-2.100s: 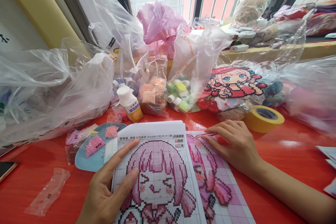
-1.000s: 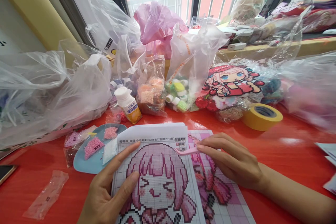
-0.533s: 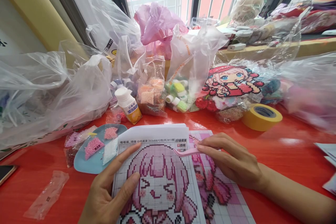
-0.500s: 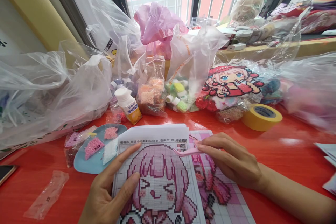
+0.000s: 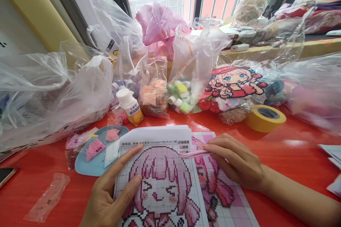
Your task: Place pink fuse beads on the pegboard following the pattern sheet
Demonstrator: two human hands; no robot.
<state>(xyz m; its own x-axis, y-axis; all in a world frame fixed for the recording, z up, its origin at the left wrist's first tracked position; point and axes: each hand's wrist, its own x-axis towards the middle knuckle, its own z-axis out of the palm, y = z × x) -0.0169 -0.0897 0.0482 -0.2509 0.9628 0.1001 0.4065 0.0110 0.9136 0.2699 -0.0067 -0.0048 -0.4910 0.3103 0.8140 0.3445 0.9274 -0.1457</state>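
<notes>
My left hand (image 5: 105,193) holds the left edge of a printed pixel pattern sheet (image 5: 160,184), thumb and forefinger stretched over its front; the other fingers are hidden. The sheet, on a stack of papers, shows a pink-haired cartoon figure on a grid. My right hand (image 5: 237,159) is closed on pink tweezers (image 5: 195,154), their tips pointing left over the sheet's upper right corner. Partly covered by the sheet lies a gridded board with a pink and dark bead picture (image 5: 223,191), just below my right hand.
A blue plate (image 5: 87,165) bears bags of pink and white beads. Behind stand a white bottle (image 5: 129,106), clear bags and a finished bead figure (image 5: 237,81). Yellow tape (image 5: 265,118) lies right. An flattened plastic packet (image 5: 48,198) and a phone (image 5: 6,175) lie left.
My right hand has shifted slightly to the right with the tweezers, and their tips have turned a little. My left hand and the sheet look unmoved.
</notes>
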